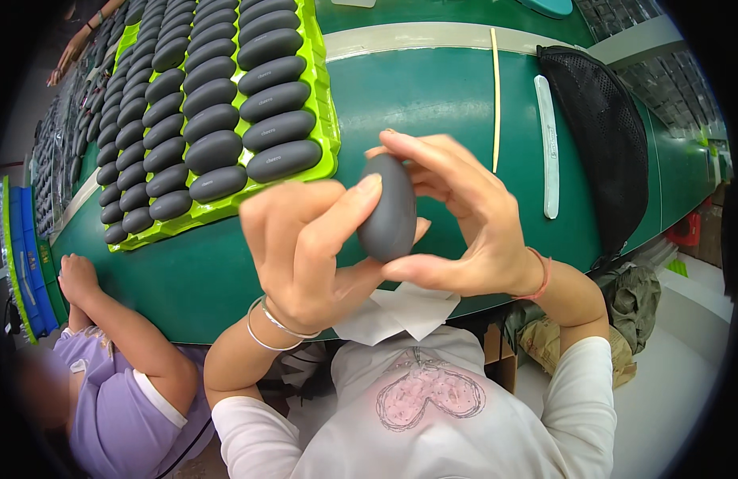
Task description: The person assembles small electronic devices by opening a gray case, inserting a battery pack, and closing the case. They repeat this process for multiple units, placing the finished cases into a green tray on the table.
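Observation:
Between my two hands, above the near part of the green table, is a dark grey egg-shaped shell (391,209), held upright. My left hand (309,243) grips its left side, the thumb lying along the surface and the other fingers curled. Fingers and thumb of my right hand (461,211) clasp it at the top and bottom ends. To the left stands a bright green tray (325,120) filled with rows of similar dark grey oval shells (282,160). White paper sheets (397,314) lie at the table edge below my hands.
On the right lie a thin pale stick (496,100), a white flat strip (548,148) and a black mesh pouch (604,144). A co-worker in a purple top (137,407) sits at the left; another person's hand (68,60) shows at the far left. Blue stacked trays (32,259) stand there too.

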